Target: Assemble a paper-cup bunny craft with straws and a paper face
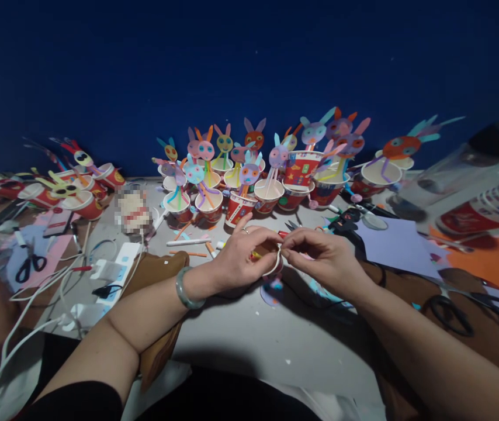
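Note:
My left hand (pixel 247 254) is closed around a paper cup (pixel 272 270), mostly hidden by the fingers, with its white rim showing between my hands. My right hand (pixel 322 257) pinches at the same rim with thumb and forefinger. Just below the cup is a purple paper disc (pixel 270 294) with blue and pink parts; whether it is attached to the cup I cannot tell. Beyond my hands stands a red paper cup (pixel 237 211) with a purple paper rabbit figure (pixel 250 173) rising from it, among several similar ones.
Scissors (pixel 30 266), a power strip (pixel 120 272) and white cables lie left. Purple paper (pixel 398 245), orange paper (pixel 495 263) and stacked cups (pixel 486 204) are right. Behind the left forearm is brown cloth (pixel 155 280). A blue wall (pixel 249 64) closes off the back.

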### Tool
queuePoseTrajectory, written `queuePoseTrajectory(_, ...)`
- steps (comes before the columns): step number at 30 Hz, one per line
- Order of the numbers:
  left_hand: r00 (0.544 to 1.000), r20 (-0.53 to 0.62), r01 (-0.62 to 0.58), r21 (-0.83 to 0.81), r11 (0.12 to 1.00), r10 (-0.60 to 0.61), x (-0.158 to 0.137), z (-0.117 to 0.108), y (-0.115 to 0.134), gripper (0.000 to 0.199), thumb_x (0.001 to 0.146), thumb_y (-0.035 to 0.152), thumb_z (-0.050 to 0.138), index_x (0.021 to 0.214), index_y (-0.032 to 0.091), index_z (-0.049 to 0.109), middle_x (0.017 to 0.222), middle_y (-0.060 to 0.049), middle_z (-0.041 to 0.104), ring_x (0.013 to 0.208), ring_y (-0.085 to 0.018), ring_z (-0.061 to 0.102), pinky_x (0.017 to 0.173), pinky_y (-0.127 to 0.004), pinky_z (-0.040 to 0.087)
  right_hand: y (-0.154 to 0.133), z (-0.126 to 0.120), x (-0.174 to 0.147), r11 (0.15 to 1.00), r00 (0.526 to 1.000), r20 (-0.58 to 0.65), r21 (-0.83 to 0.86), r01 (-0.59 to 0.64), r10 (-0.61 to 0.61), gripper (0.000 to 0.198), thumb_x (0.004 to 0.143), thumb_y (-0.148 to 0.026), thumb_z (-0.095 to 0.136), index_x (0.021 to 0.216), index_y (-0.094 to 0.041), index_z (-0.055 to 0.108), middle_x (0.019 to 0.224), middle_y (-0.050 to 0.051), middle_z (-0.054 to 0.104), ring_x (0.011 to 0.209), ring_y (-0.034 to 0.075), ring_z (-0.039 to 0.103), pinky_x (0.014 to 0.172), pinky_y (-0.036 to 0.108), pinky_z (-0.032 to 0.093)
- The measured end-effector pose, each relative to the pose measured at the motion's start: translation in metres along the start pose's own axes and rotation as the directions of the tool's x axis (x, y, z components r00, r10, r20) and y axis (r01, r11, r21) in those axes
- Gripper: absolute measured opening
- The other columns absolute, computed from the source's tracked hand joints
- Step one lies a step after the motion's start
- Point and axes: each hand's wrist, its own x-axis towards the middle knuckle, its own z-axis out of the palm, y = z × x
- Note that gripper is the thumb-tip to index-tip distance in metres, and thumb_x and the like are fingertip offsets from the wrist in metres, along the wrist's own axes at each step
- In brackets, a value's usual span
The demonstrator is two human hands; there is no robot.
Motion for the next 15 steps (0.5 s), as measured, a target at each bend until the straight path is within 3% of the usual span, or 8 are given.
queuePoseTrajectory(15,0.999,0.028,0.047,-0.106,0.993,-0.044,0.0034,-0.004,0.0021,0.011,0.09,0.022,0.051,0.09,0.02,0.062,0.094,0.0,0.072,0.093,-0.015,0.065,0.121,-0.05,0.022,-0.0013,0.0032,-0.0004,0.999,0.999,-0.026,0.002,0.044,-0.044,0.012,0.083,-0.024,0.066,0.071,-0.022,0.063,0.069,0.001,0.069,0.062,0.014,0.064,0.058,0.025,0.051)
